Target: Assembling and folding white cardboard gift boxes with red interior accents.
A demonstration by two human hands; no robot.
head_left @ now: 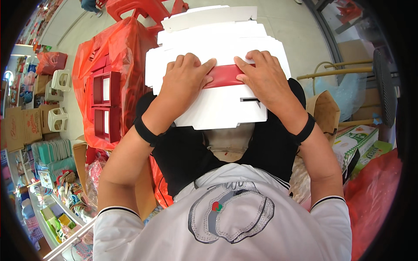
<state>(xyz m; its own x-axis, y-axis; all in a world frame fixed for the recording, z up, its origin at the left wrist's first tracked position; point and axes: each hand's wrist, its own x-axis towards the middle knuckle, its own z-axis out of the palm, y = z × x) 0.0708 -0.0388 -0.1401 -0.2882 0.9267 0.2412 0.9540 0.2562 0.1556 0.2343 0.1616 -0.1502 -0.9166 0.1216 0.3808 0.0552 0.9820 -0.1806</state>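
Note:
A glossy red strip, probably card [224, 75], lies crosswise over a stack of flat white cardboard blanks [217, 106] on my lap. My left hand [185, 76] grips its left end between thumb and bent fingers. At the other end my right hand [265, 74] does the same, thumb and forefinger pressed on the red edge. The fingertips under or behind the strip are partly hidden. The blanks have cut tabs along their edges, and a narrow slot shows near my right wrist.
To the left, two dark red open frames with white insides [106, 89] rest on a pile wrapped in red plastic [87, 56]. A red stool [139, 8] stands ahead. White stools [58, 119] are farther left. At right are a brown paper bag [324, 113] and a chair [383, 87].

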